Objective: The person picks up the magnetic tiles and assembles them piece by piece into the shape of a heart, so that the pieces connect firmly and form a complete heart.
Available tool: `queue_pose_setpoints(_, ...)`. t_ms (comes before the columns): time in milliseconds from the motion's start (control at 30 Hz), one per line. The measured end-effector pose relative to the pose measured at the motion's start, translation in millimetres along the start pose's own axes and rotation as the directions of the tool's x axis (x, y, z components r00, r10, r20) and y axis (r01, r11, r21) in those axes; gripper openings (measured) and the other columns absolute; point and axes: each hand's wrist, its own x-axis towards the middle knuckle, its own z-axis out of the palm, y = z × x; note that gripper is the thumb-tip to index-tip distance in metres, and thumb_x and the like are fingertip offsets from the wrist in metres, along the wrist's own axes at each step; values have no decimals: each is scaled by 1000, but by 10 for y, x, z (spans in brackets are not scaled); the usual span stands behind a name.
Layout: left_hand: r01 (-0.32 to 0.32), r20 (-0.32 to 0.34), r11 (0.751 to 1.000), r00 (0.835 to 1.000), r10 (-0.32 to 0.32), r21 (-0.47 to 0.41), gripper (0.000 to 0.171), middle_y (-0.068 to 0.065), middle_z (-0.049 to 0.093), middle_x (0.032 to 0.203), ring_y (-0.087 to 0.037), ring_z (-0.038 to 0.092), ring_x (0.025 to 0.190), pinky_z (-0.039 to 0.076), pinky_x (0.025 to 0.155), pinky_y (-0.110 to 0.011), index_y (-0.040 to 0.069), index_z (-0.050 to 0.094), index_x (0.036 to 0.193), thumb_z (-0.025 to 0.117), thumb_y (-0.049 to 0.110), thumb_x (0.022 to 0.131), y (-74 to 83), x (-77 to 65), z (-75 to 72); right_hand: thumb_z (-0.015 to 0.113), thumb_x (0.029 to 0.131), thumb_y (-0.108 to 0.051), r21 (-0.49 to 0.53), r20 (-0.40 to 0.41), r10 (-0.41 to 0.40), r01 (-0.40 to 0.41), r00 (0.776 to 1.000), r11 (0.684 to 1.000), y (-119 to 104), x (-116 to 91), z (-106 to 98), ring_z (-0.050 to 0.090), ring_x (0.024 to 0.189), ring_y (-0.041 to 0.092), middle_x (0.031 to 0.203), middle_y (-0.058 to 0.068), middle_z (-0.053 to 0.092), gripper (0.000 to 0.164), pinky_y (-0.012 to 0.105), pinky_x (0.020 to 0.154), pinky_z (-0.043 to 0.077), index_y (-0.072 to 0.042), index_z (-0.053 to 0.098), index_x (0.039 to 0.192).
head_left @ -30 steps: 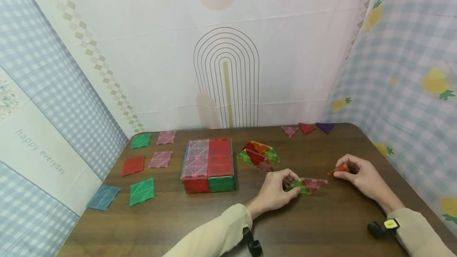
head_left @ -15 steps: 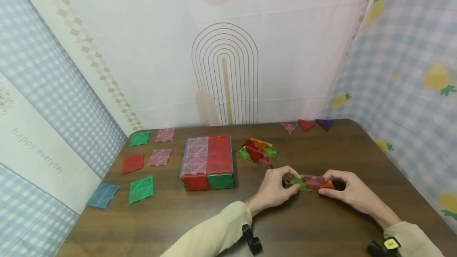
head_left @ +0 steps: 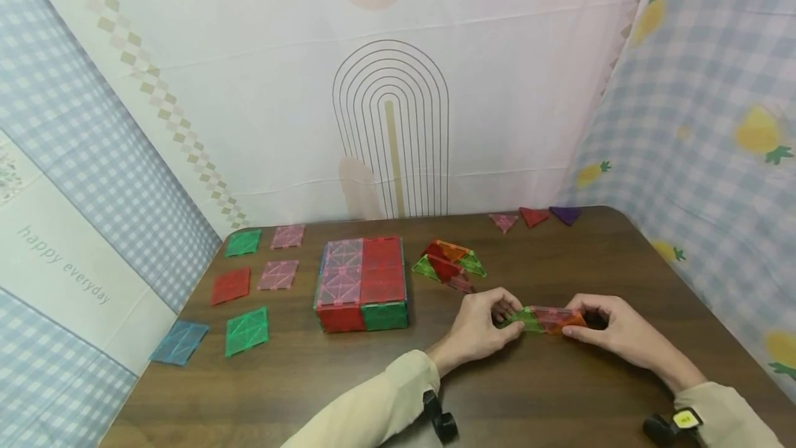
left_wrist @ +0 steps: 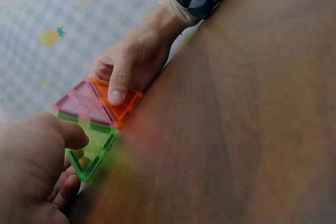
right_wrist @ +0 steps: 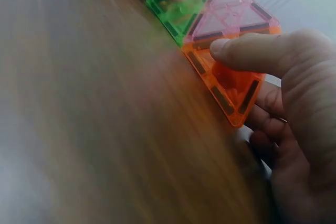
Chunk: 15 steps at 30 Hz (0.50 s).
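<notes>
My left hand (head_left: 477,329) pinches a translucent green triangular magnetic tile (right_wrist: 181,17), its thumb on the near face. On the other side, my right hand (head_left: 612,329) pinches an orange triangular magnetic tile (right_wrist: 242,90) between thumb and fingers. Between these two stands a pink triangular magnetic tile (left_wrist: 86,103), which meets each of them along an edge. The three form one upright strip on the table. Part of the orange tile hides behind my right thumb in the left wrist view.
A low box of pink, red and green tiles (head_left: 385,268) stands left of my hands. Behind them sits a small group of joined triangles (head_left: 444,265). Loose square tiles (head_left: 247,330) lie at the left; three loose triangles (head_left: 533,217) lie along the back edge.
My right hand has come left with the orange tile, from apart on the right to against the pink tile's edge. My left hand has stayed on the green tile.
</notes>
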Motion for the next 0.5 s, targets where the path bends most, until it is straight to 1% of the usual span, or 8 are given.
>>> queue_pose_setpoints(133,7,-10,999,1000,-8,-34,18,5,78,101,7,67,86,56,79,-10,14,75,112,84,9,97,-3,7,-3,83,101,-9,-11,-1,32,-32,999,999,98,-39,-152,68,82,16,96,-3,76,16,30,72,54,-23,76,104)
queue_pose_setpoints(233,3,-12,999,1000,-3,-45,19,4,77,100,6,68,85,57,78,-10,12,75,111,85,7,96,2,10,-7,82,101,-7,-17,-21,57,-57,998,998,164,-89,-278,67,79,16,94,0,75,14,31,68,53,-20,76,105)
queue_pose_setpoints(367,-11,1,999,1000,11,-46,18,5,77,98,10,64,83,57,77,-10,10,75,111,85,5,96,9,8,-7,82,101,-6,-42,-86,97,-101,992,994,231,-167,-403,63,73,16,89,2,73,13,32,62,49,-16,74,103)
queue_pose_setpoints(500,-20,6,999,1000,20,-51,17,5,77,97,13,62,83,57,77,-10,10,75,111,84,5,97,5,5,-3,85,99,-9,-93,-165,131,-148,978,985,303,-198,-443,54,64,16,78,0,63,17,33,56,41,-17,69,99)
